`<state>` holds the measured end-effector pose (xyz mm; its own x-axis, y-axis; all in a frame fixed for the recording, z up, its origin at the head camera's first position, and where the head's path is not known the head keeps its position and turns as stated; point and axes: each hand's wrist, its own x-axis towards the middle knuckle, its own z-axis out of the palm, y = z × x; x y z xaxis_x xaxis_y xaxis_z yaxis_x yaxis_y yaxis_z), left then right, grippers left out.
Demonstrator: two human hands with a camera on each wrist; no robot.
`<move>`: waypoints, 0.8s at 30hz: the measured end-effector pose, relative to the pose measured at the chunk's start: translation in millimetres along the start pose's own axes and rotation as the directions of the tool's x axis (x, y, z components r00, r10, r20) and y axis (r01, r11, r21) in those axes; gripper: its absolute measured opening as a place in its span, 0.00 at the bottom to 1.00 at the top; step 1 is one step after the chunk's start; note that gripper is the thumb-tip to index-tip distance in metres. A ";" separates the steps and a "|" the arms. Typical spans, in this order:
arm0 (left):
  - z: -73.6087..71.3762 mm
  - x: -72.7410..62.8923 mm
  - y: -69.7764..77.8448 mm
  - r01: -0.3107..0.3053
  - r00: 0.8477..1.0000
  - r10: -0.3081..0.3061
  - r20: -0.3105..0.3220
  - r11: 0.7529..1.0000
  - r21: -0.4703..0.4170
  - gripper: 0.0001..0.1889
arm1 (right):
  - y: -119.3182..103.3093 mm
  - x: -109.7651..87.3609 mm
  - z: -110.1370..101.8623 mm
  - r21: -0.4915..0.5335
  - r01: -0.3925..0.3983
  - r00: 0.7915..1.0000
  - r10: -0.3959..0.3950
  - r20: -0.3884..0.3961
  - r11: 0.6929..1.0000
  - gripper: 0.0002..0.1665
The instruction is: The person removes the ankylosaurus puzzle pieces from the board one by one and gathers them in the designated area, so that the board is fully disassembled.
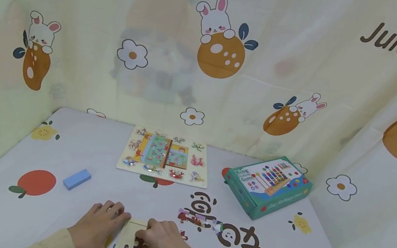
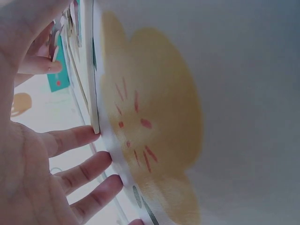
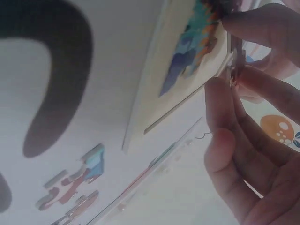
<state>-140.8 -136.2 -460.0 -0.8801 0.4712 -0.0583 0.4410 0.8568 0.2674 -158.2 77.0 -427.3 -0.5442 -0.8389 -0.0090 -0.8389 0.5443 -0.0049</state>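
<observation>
A small wooden jigsaw board [image 1: 129, 231] with a pale frame lies at the table's near edge, partly covered with coloured pieces along its near side. My left hand [image 1: 97, 229] rests along the board's left side. In the left wrist view its fingers are stretched out, one fingertip touching the board's edge [image 2: 93, 105]. Over the right part of the board, my right hand [image 1: 164, 244] pinches a puzzle piece [image 3: 238, 56] between thumb and fingers. The right wrist view shows this dark reddish piece nearly edge-on. Several loose joined pieces [image 1: 199, 219] lie beyond the right hand.
A blue block [image 1: 77, 179] lies to the left on the patterned tablecloth. At the back stands a larger animal puzzle board [image 1: 190, 177] with a picture-covered item on it. A green ring game box [image 1: 267, 184] sits at the back right. Printed curtains [image 1: 162, 105] enclose the table.
</observation>
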 end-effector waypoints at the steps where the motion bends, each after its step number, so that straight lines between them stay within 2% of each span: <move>1: 0.2 -0.1 -0.3 -0.004 1.000 0.004 -0.002 1.000 0.000 0.56 | 0.2 -0.5 0.6 -0.013 0.005 1.000 -0.005 -0.017 1.000 0.15; 5: 0.7 -0.4 -1.7 -0.020 1.000 0.020 -0.015 1.000 0.016 0.57 | 3.9 -2.7 2.4 -0.037 0.005 0.994 -0.008 -0.105 0.999 0.16; 10: 1.7 -0.3 -2.9 -0.029 0.999 0.030 -0.031 0.999 0.021 0.58 | 18.8 -11.6 -2.8 0.055 -0.042 0.989 0.049 -0.137 0.998 0.19; 17: 0.1 0.1 -0.6 -0.030 0.999 0.030 -0.027 0.999 0.015 0.58 | 53.0 -44.2 -14.2 0.162 -0.172 0.981 0.185 -0.067 0.972 0.21; 24: -0.7 -0.1 -0.8 -0.023 1.000 0.023 -0.015 1.000 0.017 0.59 | 79.5 -74.5 -8.4 0.224 -0.258 0.965 0.260 0.022 0.940 0.15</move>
<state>-141.2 -137.1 -459.6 -0.8721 0.4879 -0.0379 0.4641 0.8492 0.2519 -184.4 182.7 -418.6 -0.7430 -0.6686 -0.0315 -0.6462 0.7288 -0.2263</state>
